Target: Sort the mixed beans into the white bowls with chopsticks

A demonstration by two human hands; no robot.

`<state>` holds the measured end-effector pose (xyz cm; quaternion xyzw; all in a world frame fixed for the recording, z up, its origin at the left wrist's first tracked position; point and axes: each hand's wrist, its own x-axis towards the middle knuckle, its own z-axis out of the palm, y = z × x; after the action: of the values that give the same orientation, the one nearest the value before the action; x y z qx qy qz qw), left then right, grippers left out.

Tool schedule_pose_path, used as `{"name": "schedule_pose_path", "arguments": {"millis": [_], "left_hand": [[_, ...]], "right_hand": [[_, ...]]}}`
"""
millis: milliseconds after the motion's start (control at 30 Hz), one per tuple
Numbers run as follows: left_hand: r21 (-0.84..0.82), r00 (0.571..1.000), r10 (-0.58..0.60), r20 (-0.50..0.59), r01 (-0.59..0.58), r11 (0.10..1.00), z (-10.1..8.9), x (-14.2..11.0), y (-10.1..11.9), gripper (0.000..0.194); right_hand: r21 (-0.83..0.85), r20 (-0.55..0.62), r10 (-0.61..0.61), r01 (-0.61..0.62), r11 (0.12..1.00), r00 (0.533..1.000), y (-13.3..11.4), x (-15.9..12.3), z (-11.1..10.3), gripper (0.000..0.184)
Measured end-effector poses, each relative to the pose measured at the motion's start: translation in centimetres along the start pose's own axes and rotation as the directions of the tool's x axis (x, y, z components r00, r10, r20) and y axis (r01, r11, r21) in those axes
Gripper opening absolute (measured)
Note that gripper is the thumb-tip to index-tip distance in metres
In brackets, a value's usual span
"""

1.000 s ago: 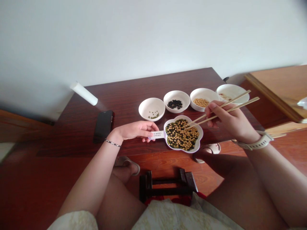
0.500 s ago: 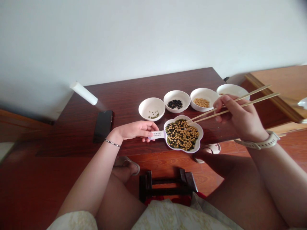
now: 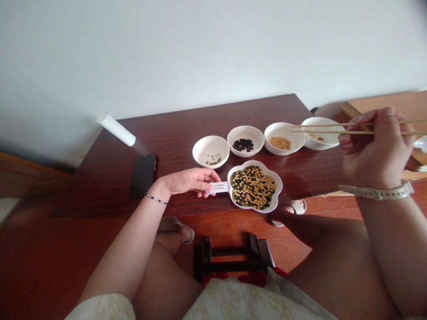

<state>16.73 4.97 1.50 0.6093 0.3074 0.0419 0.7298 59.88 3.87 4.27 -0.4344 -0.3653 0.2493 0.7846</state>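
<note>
My left hand [image 3: 196, 182] is closed on the handle of a white flower-shaped dish [image 3: 278, 195], which holds mixed yellow, black and green beans. My right hand [image 3: 376, 144] grips a pair of wooden chopsticks [image 3: 320, 129]. Their tips are over the bowl of yellow beans [image 3: 296, 141]; whether a bean is between them is too small to tell. To its left stands a white bowl with black beans [image 3: 248, 152], then a white bowl with a few green beans [image 3: 202, 153]. The rightmost white bowl [image 3: 322, 122] holds a few brownish bits, partly behind the chopsticks.
On the left of the dark wooden table [image 3: 180, 126] lie a black phone [image 3: 143, 175] and a white cylinder [image 3: 116, 130]. A lighter wooden piece of furniture [image 3: 383, 102] stands at the right. Below the table's front edge is a dark stool [image 3: 233, 266].
My right hand has moved right and slightly up, carrying the chopstick tips from the flower-shaped dish to the yellow bean bowl. My left hand stays on the handle.
</note>
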Motion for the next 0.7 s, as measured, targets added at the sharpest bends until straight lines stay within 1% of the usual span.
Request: {"name": "schedule_pose_path", "arguments": {"millis": [33,100,167,233,300,367,433,467,500,533,600,700], "left_hand": [[0.0,1.0,-0.001,-0.001,0.001,1.0,0.0,0.0,0.0,0.036],[0.001,1.0,-0.005,-0.001,0.005,1.0,0.0,0.0,0.0,0.036],[0.002,1.0,-0.008,0.002,0.008,1.0,0.0,0.0,0.0,0.036],[0.002,1.0,-0.009,0.004,0.009,1.0,-0.1,0.0,0.0,0.036],[0.001,1.0,-0.01,0.005,0.01,1.0,-0.1,0.1,0.0,0.036],[0.001,1.0,-0.012,0.006,0.012,1.0,-0.1,0.1,0.0,0.036],[-0.001,1.0,-0.014,0.009,0.014,1.0,0.0,0.0,0.1,0.036],[-0.003,1.0,-0.015,0.01,0.015,1.0,0.0,0.0,0.1,0.035],[-0.006,1.0,-0.015,0.009,0.015,1.0,0.0,0.0,0.1,0.035],[-0.009,1.0,-0.014,0.007,0.014,1.0,0.0,0.0,0.1,0.035],[-0.015,1.0,-0.01,0.001,0.01,1.0,0.1,0.0,0.2,0.035],[-0.017,1.0,-0.008,0.002,0.008,1.0,0.1,0.0,0.2,0.034]], "right_hand": [[0.002,0.002,0.005,-0.005,1.0,1.0,0.0,-0.1,0.1,0.033],[-0.001,0.045,0.024,-0.023,1.0,0.999,-0.1,-0.6,0.3,0.033],[-0.024,0.14,0.066,-0.063,0.998,0.988,-0.5,-1.5,0.7,0.029],[-0.088,0.263,0.16,-0.141,0.986,0.952,-1.0,-2.6,1.1,0.026],[-0.205,0.368,0.301,-0.24,0.949,0.88,-1.6,-3.8,1.5,0.028],[-0.326,0.457,0.43,-0.302,0.896,0.779,-2.0,-4.8,1.9,0.033],[-0.401,0.526,0.509,-0.329,0.855,0.681,-2.2,-5.5,2.1,0.036],[-0.418,0.549,0.534,-0.342,0.842,0.643,-2.1,-5.7,2.1,0.036],[-0.426,0.565,0.553,-0.358,0.831,0.612,-2.0,-5.9,2.1,0.036],[-0.43,0.572,0.568,-0.374,0.822,0.592,-1.8,-6.0,2.2,0.036],[-0.443,0.564,0.589,-0.389,0.807,0.579,-1.5,-6.0,2.2,0.036],[-0.475,0.541,0.6,-0.374,0.796,0.59,-1.3,-6.0,2.3,0.037]]}}
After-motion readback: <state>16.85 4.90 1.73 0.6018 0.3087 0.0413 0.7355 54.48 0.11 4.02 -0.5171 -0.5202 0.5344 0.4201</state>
